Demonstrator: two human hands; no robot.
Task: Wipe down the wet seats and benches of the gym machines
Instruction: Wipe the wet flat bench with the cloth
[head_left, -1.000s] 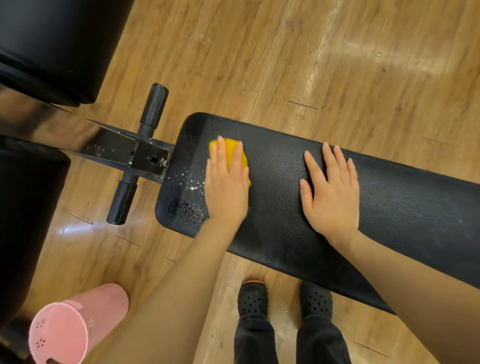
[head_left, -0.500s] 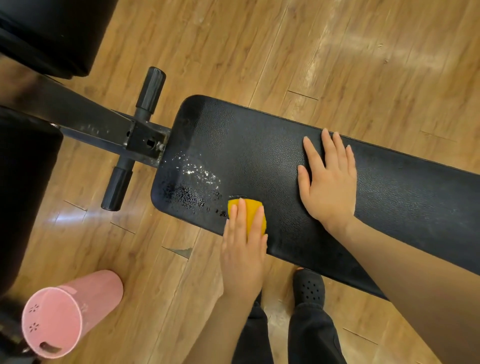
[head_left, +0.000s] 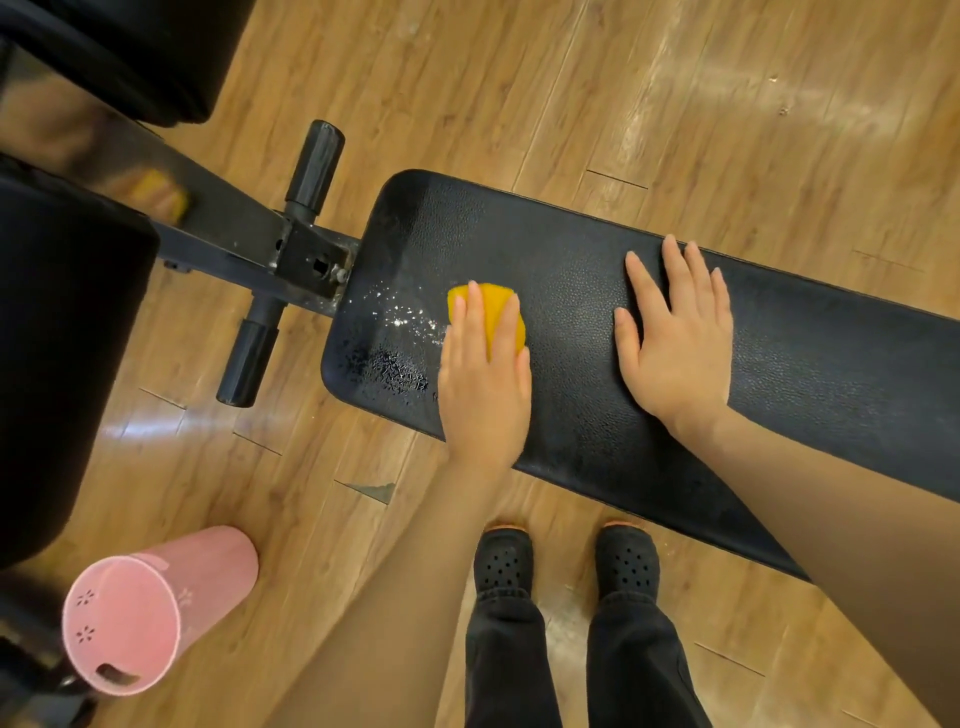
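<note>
I look down on a black padded bench (head_left: 597, 332) standing on a wooden floor (head_left: 519, 88). Its long axis runs from the left of the view, where its rounded end sits, down and away to the right edge. My two black perforated shoes (head_left: 504, 564) stand on the floor just beside the bench's near long edge.

My left hand (head_left: 485, 384) lies palm down on the bench near that rounded end. Its fingers (head_left: 475, 312) are stretched out flat, not curled, pressing a yellow sponge (head_left: 501, 317) against the padding. The sponge shows between and past my fingers, which point toward the bench's far long edge.

Just beside the sponge, toward the bench's rounded end, a patch of water droplets (head_left: 400, 343) glistens on the padding, white specks farther in and darker beads near the corner closest to me.

My right hand (head_left: 675, 343) rests on the bench farther along its length, well apart from the sponge. It is open and empty, palm flat, fingers spread a little and also pointing toward the far edge.

Beyond the bench's rounded end, a black metal frame (head_left: 306, 260) carries a crossbar with two black foam rollers (head_left: 314, 163). A pink plastic bucket (head_left: 156, 608) stands on the floor off the bench's near corner, on my left.
</note>
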